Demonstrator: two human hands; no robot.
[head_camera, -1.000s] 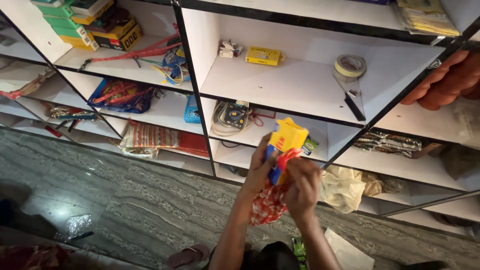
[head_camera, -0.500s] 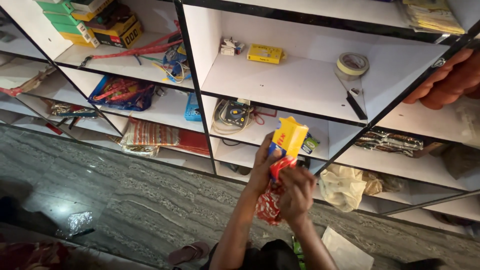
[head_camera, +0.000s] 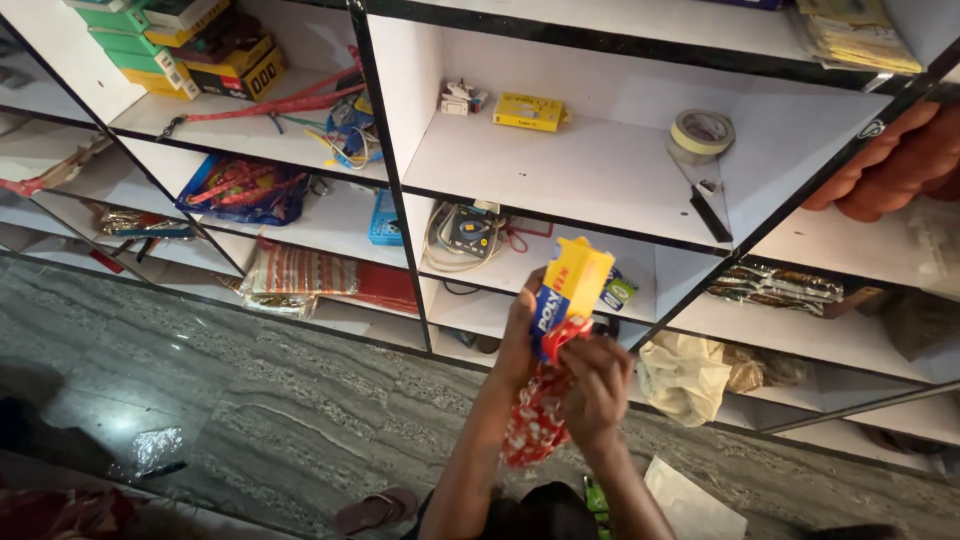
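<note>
We see both hands raised in front of the white shelf unit (head_camera: 560, 190), meeting just below its middle compartment. The left hand (head_camera: 520, 335) is closed around the side of a small yellow and blue carton (head_camera: 567, 290), which stands tilted with its top flap open. The right hand (head_camera: 597, 385) is curled shut just beneath the carton, its fingers pinching a red strip at the carton's lower end. A red and white patterned pouch (head_camera: 530, 430) hangs below the two hands, touching them; we cannot tell which hand bears it.

On the shelf unit, above the carton, a roll of tape (head_camera: 701, 133) lies at the right of the wide compartment and a flat yellow box (head_camera: 529, 111) lies at its back. To the left of the carton, a small device with coiled wires (head_camera: 465, 232) sits in the compartment one level down. A cream cloth bag (head_camera: 685, 375) lies in the low compartment right of the hands. Grey veined stone floor (head_camera: 250, 420) spreads under the shelf unit.
</note>
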